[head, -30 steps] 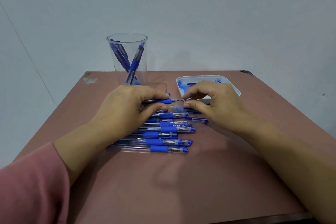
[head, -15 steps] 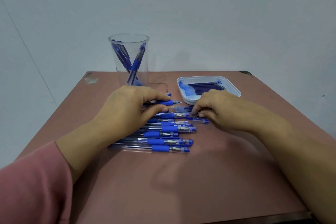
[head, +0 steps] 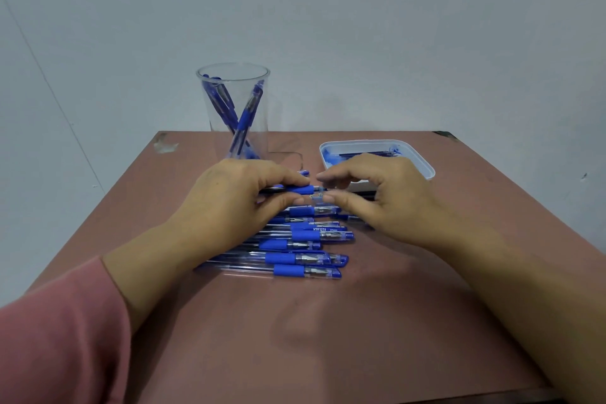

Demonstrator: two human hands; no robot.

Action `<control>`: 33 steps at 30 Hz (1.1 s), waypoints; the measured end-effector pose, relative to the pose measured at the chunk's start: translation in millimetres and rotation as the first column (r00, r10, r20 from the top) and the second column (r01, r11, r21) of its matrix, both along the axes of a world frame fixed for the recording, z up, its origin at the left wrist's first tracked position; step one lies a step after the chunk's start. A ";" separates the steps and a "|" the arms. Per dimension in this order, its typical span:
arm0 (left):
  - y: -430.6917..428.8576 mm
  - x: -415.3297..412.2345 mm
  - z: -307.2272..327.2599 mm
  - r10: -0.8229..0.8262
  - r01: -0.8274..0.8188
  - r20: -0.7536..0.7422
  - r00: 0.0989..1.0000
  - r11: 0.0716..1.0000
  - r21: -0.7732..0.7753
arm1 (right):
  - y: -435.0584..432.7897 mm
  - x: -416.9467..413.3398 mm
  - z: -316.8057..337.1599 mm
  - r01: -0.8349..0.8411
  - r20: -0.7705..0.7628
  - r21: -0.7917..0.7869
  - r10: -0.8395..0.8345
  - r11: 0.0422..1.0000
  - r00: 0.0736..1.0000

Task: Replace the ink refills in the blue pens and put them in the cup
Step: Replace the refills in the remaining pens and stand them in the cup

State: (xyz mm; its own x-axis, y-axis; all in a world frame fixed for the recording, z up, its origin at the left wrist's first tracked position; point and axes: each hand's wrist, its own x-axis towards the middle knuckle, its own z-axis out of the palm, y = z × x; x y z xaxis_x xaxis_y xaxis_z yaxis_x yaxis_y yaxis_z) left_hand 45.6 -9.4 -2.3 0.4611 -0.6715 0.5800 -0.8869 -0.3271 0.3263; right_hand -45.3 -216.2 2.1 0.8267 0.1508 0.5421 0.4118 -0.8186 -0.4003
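i take the cup [head: 220, 138] as reference. directly in front of it, toward me, the left hand [head: 236, 203] grips a held pen [head: 300, 189], and the right hand [head: 383, 193] has its fingertips at the pen's tip; together they block that approach. nearer still, the row of pens [head: 301, 249] covers the table [head: 328, 338]. right of the cup, a narrow bare lane runs to the tray [head: 423, 161]; the right hand overlaps the tray's near edge. left of the cup, the tabletop is open to its edge. well nearer than the cup, past the row, a wide bare area lies between both forearms.
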 end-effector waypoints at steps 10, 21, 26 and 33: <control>0.0 0.4 0.2 0.018 -0.018 0.005 1.000 1.000 0.018 | -15.2 -1.1 0.7 0.029 -0.053 0.029 -0.028 0.999 0.998; 0.1 -0.1 -0.2 0.020 -0.020 0.003 1.000 1.000 0.010 | -13.8 -0.1 0.0 0.004 -0.064 0.051 0.000 0.999 0.998; -0.2 -0.2 -0.7 0.014 -0.014 -0.004 1.000 1.000 0.001 | -11.7 6.4 -5.8 -0.019 -0.053 0.021 0.020 1.000 0.998; 4.0 9.3 -1.9 0.110 -0.110 -0.043 0.993 0.994 0.003 | -42.7 -9.0 8.1 0.129 -0.059 0.058 -0.126 0.990 0.990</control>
State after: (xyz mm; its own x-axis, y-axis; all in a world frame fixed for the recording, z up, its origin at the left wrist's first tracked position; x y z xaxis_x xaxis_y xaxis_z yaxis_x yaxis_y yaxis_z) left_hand 54.9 -5.4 -4.2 0.5569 -0.6155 0.5577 -0.8305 -0.4224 0.3632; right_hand -54.2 -258.9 10.3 0.8657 0.0104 0.5005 0.2818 -0.8364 -0.4702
